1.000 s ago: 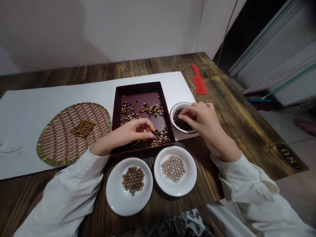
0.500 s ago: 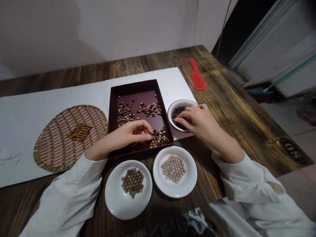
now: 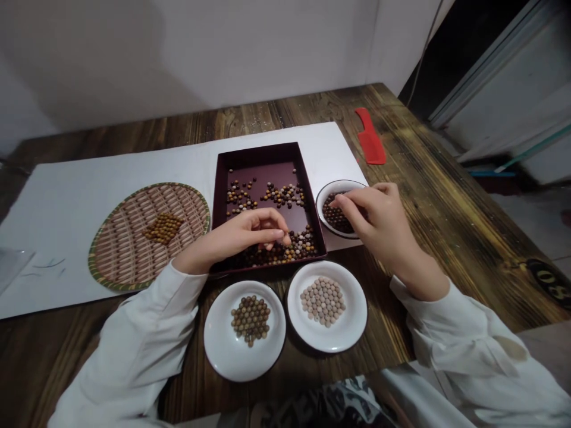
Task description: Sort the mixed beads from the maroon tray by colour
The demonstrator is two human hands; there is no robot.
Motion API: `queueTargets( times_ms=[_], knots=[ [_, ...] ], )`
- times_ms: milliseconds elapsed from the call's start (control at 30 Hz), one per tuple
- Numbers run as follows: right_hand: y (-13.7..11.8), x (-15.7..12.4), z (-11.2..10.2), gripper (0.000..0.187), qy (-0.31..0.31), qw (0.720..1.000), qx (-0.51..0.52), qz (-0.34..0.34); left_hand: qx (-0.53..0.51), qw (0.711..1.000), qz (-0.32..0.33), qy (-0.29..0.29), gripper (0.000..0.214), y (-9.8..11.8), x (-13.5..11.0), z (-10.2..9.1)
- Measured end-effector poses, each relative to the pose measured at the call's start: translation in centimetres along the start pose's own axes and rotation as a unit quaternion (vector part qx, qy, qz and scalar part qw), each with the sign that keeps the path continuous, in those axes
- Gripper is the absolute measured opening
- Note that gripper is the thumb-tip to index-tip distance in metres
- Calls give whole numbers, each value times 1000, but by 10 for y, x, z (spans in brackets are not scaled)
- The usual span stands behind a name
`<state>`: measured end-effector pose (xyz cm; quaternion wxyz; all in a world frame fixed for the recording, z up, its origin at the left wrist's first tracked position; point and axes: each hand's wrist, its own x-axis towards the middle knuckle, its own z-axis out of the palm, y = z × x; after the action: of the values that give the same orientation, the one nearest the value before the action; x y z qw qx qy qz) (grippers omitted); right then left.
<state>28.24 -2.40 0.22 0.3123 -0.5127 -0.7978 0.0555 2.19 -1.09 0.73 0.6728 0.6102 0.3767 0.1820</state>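
My left hand [image 3: 252, 232] hovers above the near part of a dark maroon box [image 3: 279, 156], its thumb and fingers curled together in a pinch. Mixed beads [image 3: 285, 194] in brown, yellow and pale tones lie scattered in the box, thickest along its near side. Over a white bowl [image 3: 320, 199] on the right is my right hand [image 3: 379, 217], thumb and forefinger pressed together. Dark brown beads [image 3: 336, 220] fill that bowl's bottom. Whatever either pinch holds is too small or hidden to make out.
Nearest me stand two white dishes, one [image 3: 223, 356] with olive-brown beads, another [image 3: 357, 321] with pale beads. A round woven tray [image 3: 120, 238] at left carries yellow-brown beads [image 3: 163, 228]. A red comb [image 3: 371, 139] lies behind the bowl. White board [image 3: 57, 196] covers part of the wooden table.
The whole view has swung slightly left. My right hand's fingertips have risen a little from the dark beads in the bowl. My left hand stays pinched over the box.
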Motion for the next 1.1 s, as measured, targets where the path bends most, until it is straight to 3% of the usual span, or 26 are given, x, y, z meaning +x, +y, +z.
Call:
queueTargets(
  times_ms=[267, 433, 767, 1100],
  knots=[
    [-26, -9, 6, 17, 20, 990, -20, -139, -30, 999, -6, -20, 12, 2, -1, 0],
    [-39, -14, 15, 14, 19, 982, -2, -187, -49, 998, -13, -21, 17, 6, 0, 3],
    [-59, -22, 25, 12, -16, 983, 36, -178, -37, 998, 7, -55, 23, 5, -2, 5],
    [-58, -23, 25, 8, 4, 986, 40, -162, -16, 999, 29, -21, 23, 5, -2, 5]
  ],
)
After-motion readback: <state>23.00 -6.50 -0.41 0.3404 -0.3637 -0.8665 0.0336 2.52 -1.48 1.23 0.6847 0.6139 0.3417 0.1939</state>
